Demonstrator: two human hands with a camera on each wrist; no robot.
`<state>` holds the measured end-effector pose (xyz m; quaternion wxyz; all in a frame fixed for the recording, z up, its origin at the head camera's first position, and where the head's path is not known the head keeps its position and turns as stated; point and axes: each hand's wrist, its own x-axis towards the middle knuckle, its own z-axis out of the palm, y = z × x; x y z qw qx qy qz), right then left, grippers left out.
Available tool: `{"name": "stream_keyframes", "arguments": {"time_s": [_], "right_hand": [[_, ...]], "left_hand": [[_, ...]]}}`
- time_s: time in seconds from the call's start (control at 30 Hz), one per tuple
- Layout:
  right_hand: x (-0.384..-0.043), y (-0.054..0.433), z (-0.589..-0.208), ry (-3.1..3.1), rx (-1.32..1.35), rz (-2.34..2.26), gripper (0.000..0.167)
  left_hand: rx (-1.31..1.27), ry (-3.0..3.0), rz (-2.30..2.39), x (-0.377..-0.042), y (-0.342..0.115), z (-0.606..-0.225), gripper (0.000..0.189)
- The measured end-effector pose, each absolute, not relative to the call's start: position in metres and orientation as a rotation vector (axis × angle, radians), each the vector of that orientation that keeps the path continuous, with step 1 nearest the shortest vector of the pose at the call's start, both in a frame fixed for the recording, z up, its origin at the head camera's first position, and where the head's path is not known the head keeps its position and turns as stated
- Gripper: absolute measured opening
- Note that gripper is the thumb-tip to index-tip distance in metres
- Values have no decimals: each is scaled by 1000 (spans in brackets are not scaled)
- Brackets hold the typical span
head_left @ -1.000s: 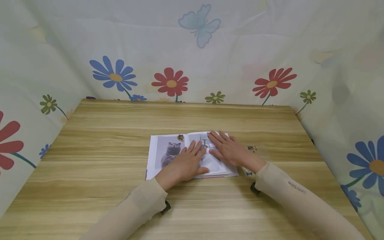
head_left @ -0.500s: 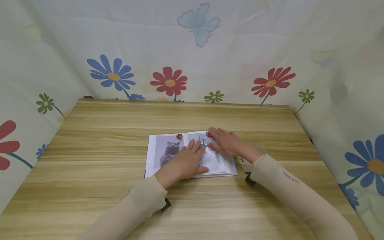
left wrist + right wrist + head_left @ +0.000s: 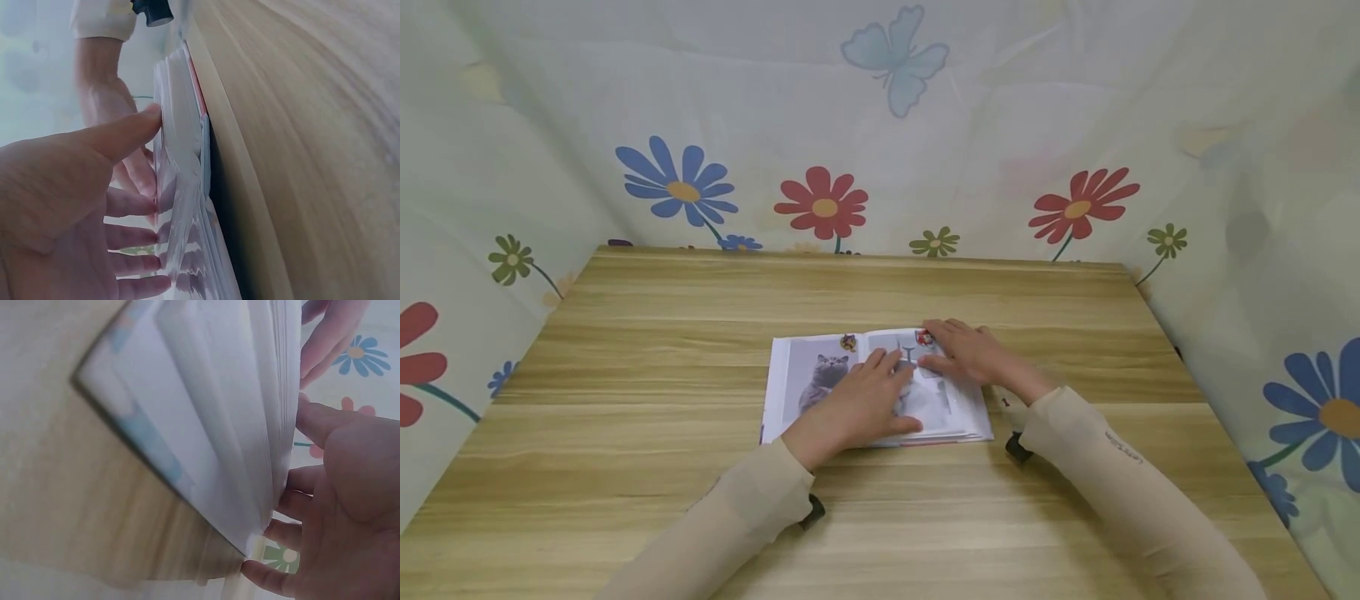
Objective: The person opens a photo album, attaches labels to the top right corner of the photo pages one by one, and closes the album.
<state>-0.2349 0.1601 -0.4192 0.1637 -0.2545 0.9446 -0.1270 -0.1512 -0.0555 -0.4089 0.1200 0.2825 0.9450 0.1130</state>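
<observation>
A photo album lies open on the table, its pages clear plastic sleeves. The left page holds a grey cat photo with a small dark-and-yellow sticker at its upper right corner. On the right page, partly covered picture, a red sticker shows near the top. My left hand rests across the middle of the album, fingers spread, thumb on the right page. My right hand lies on the right page's upper outer part, fingertips beside the red sticker. Both hands touch the pages in the wrist views.
A clear sheet with small printed marks lies partly under my right wrist, right of the album. Wood-grain table surrounds the album. A flower-printed cloth rises behind the table and along both sides.
My right hand's fingers have slid a little to the right and drawn closer together, uncovering the red sticker. The left hand stays almost where it was on the album.
</observation>
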Motion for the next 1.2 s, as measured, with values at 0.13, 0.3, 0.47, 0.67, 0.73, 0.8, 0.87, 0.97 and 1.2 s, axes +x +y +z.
{"name": "stream_keyframes", "arguments": {"time_s": [0.13,0.3,0.47,0.67,0.73,0.8,0.87,0.97,1.2], "right_hand": [[-235,162,-421,2694,-745,-379,77],[-234,166,-419,2696,-774,-440,74],[-232,171,-418,2696,-778,-507,71],[-232,174,-419,2695,-753,-602,68],[-232,175,-418,2689,-736,-647,69],[-232,175,-417,2689,-734,-683,68],[-232,175,-416,2695,-735,-723,67],[-231,176,-415,2716,-735,-740,66],[-226,176,-411,2732,-705,-671,68]], "left_hand": [[859,2773,349,-152,-58,-408,81],[958,2807,396,-152,-63,-404,67],[934,2849,462,-156,-78,-401,59],[865,2969,450,-162,-103,-403,61],[837,3003,479,-164,-111,-404,62],[817,3032,518,-166,-120,-404,61],[771,3053,540,-167,-129,-404,62],[669,3060,561,-170,-142,-405,65],[467,3025,563,-181,-168,-413,69]]}}
